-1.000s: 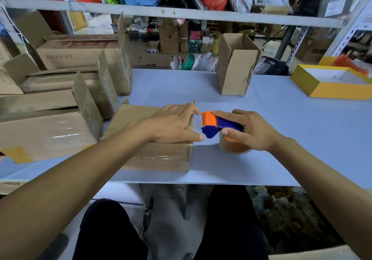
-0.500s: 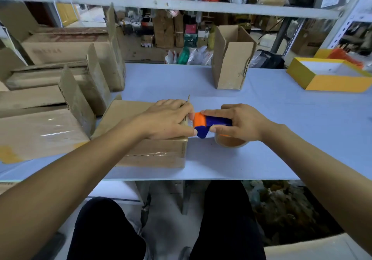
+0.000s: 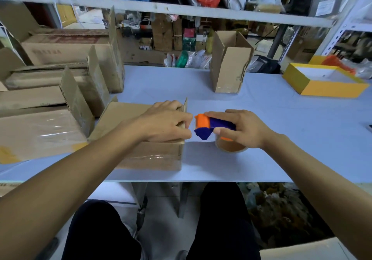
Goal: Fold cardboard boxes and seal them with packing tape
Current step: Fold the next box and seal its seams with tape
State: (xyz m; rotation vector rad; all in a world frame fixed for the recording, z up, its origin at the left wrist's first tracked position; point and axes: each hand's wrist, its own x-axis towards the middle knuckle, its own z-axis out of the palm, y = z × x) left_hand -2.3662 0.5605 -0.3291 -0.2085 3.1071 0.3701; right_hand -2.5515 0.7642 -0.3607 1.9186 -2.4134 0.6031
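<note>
Presently the left hand [image 3: 167,123] is laid over the right end of a folded cardboard box [image 3: 141,139], its fingers bent over the top edge and pressed down on the flaps, so that the box is held shut and steady near the front edge of the worktop [image 3: 281,119]. Just beside it, the right hand [image 3: 241,128] is wrapped around a tape dispenser [image 3: 211,127], blue in the body with an orange roller at its nose, and a roll of brown packing tape [image 3: 231,147] is seen under the palm; the nose is brought close to the box end, though whether tape is already stuck to the cardboard cannot be told. A glossy strip of tape is visible along the front face of the box, so part of the sealing is judged to be done, and the end seam is judged to be the step in hand. Toward the left edge of the worktop, several boxes [image 3: 40,135] are lined up, at least one with a shiny taped surface and some with flaps raised, which suggests that a good share of the folding has been completed. Near the far edge an upright box [image 3: 229,66] is stood open at the top and appears not yet sealed. At the far right corner a yellow tray [image 3: 334,90] is set apart from the work.
</note>
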